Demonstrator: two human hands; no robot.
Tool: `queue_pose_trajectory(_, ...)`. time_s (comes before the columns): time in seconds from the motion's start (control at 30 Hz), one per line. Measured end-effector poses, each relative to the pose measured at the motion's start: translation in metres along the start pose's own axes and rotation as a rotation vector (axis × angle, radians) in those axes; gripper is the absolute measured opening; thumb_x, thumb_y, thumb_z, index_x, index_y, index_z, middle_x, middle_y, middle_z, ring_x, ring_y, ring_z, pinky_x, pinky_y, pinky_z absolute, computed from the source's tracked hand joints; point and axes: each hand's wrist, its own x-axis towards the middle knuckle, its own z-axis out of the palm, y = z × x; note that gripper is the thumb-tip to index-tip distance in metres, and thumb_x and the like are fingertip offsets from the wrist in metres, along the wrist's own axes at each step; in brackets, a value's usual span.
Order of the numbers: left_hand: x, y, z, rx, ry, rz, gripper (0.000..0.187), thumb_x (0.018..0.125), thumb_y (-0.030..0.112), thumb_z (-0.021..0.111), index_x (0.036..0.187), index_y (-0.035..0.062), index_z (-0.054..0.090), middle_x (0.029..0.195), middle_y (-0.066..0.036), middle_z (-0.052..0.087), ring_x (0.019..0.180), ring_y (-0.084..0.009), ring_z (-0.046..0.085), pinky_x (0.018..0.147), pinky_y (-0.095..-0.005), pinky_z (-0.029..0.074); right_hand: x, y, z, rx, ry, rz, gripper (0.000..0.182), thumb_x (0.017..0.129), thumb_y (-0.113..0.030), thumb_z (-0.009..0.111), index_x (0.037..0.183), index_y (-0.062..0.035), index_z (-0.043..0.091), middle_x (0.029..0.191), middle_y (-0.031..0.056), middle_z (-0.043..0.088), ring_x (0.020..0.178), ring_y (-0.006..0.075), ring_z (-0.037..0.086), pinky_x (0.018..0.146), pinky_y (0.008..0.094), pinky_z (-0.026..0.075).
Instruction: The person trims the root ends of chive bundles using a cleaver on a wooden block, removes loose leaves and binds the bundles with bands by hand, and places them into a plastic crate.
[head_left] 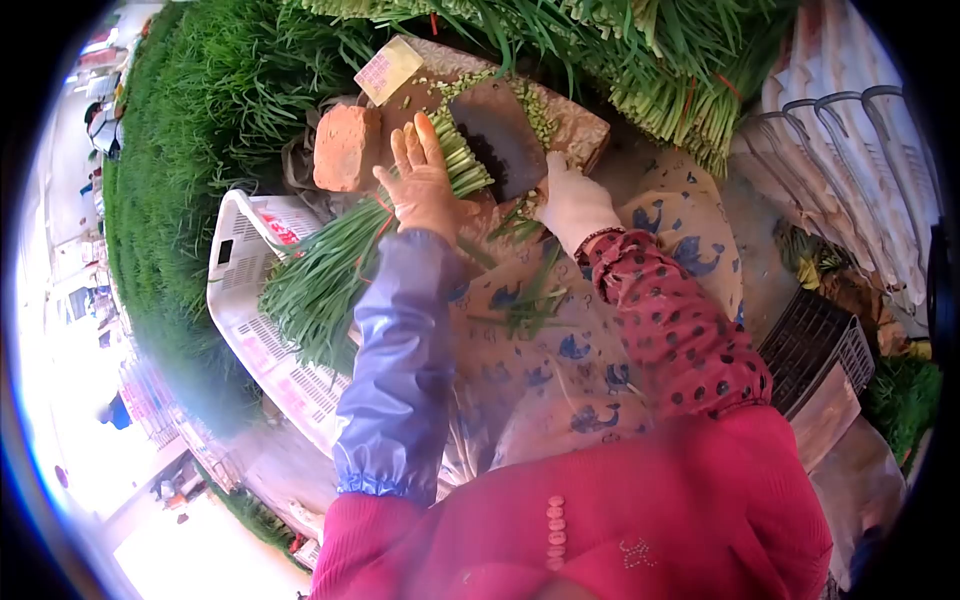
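A bundle of green chives (335,260) lies slantwise, its pale cut ends (458,160) beside the blade of a cleaver (500,130). My left hand (420,185), in an orange-stained glove, rests over the bundle with its fingers stretched and apart. At the cleaver's near right corner, my gloved right hand (575,205) is closed; the handle is mostly hidden inside it. The wide, dark blade is over a wooden board (590,125) strewn with short chopped stem ends (540,110).
Left of the board is an orange brick (346,148), with a printed card (388,70) above it. A white plastic crate (228,290) stands to the left. Banded chive bundles (690,105) pile up behind. A black crate (815,345) is at right. Loose leaves (535,305) lie on my apron.
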Motion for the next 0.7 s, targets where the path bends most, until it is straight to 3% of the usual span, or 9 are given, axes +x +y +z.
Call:
queue_pose_trajectory(0.07,0.017,-0.001,0.005,-0.003,-0.143,-0.023,0.152,0.056,0.051,0.094,0.161,0.0081,-0.007,0.165,-0.013,0.023,0.148,-0.0326,0.032,0.111,-0.0520,0.040,0.003,0.006,0.004,0.420,0.126,0.008,0.040,0.087,-0.019,0.068,0.119,-0.0021,0.050,0.105,0.0220,0.068,0.099,0.0413,0.067,0.085,0.0468,0.055)
queue_pose_trajectory(0.17,0.042,-0.010,0.001,-0.028,-0.280,-0.012,0.151,0.054,0.051,0.095,0.161,0.0087,-0.002,0.159,-0.013,0.036,0.137,-0.0322,0.046,0.104,-0.0436,0.048,-0.001,-0.015,-0.018,0.576,0.105,-0.020,0.034,0.089,-0.018,0.064,0.116,-0.0006,0.053,0.102,0.0252,0.067,0.101,0.0451,0.065,0.087,0.0495,0.052)
queue_pose_trajectory(0.2,0.046,-0.010,-0.005,0.007,-0.313,0.011,0.146,0.053,0.050,0.096,0.161,0.0069,0.007,0.151,-0.014,0.045,0.127,-0.0313,0.055,0.096,-0.0390,0.053,-0.002,-0.019,-0.028,0.633,-0.076,-0.020,0.033,0.091,-0.021,0.060,0.113,0.0024,0.054,0.104,0.0282,0.067,0.103,0.0464,0.064,0.088,0.0511,0.051)
queue_pose_trajectory(0.3,0.071,-0.012,-0.019,0.057,-0.558,-0.036,0.137,0.055,0.050,0.095,0.158,0.0040,0.016,0.151,-0.016,0.045,0.129,-0.0317,0.053,0.099,-0.0412,0.051,0.005,-0.022,-0.027,0.586,-0.141,-0.003,0.034,0.095,-0.024,0.057,0.113,0.0031,0.054,0.104,0.0295,0.066,0.103,0.0462,0.064,0.088,0.0514,0.052)
queue_pose_trajectory(0.37,0.066,-0.015,-0.015,0.015,-0.543,-0.017,0.131,0.055,0.048,0.096,0.154,0.0019,0.023,0.148,-0.018,0.048,0.131,-0.0332,0.052,0.102,-0.0421,0.048,-0.004,-0.021,-0.037,0.500,-0.130,-0.012,0.034,0.097,-0.027,0.056,0.110,0.0038,0.054,0.103,0.0281,0.067,0.102,0.0431,0.066,0.086,0.0493,0.053)
queue_pose_trajectory(0.43,0.061,-0.024,0.016,-0.055,-0.206,0.086,0.128,0.054,0.046,0.097,0.151,0.0011,0.026,0.144,-0.018,0.053,0.134,-0.0349,0.050,0.105,-0.0427,0.046,-0.018,-0.025,-0.044,0.325,-0.030,-0.088,0.034,0.098,-0.029,0.057,0.108,0.0035,0.053,0.104,0.0250,0.069,0.100,0.0396,0.068,0.085,0.0467,0.055)
queue_pose_trajectory(0.5,0.069,-0.025,0.019,-0.106,-0.209,0.055,0.129,0.054,0.044,0.098,0.151,0.0015,0.026,0.142,-0.017,0.055,0.134,-0.0348,0.051,0.106,-0.0419,0.046,-0.023,-0.025,-0.035,0.431,0.016,-0.044,0.035,0.097,-0.030,0.060,0.108,0.0028,0.052,0.101,0.0219,0.071,0.097,0.0371,0.069,0.083,0.0456,0.057)
queue_pose_trajectory(0.57,0.079,-0.024,0.008,-0.161,-0.490,-0.028,0.129,0.054,0.046,0.097,0.152,0.0010,0.025,0.142,-0.017,0.055,0.132,-0.0343,0.053,0.106,-0.0413,0.046,-0.033,-0.024,-0.035,0.444,0.090,-0.157,0.034,0.097,-0.028,0.059,0.112,0.0015,0.051,0.093,0.0284,0.067,0.089,0.0473,0.066,0.074,0.0532,0.053)
queue_pose_trajectory(0.7,0.078,-0.020,0.011,-0.112,-0.448,-0.009,0.117,0.055,0.051,0.096,0.142,0.0020,0.036,0.133,-0.014,0.060,0.127,-0.0340,0.057,0.103,-0.0416,0.047,-0.053,-0.038,-0.051,0.375,0.099,-0.134,0.033,0.096,-0.028,0.062,0.110,-0.0009,0.051,0.091,0.0254,0.068,0.086,0.0455,0.067,0.071,0.0526,0.054)
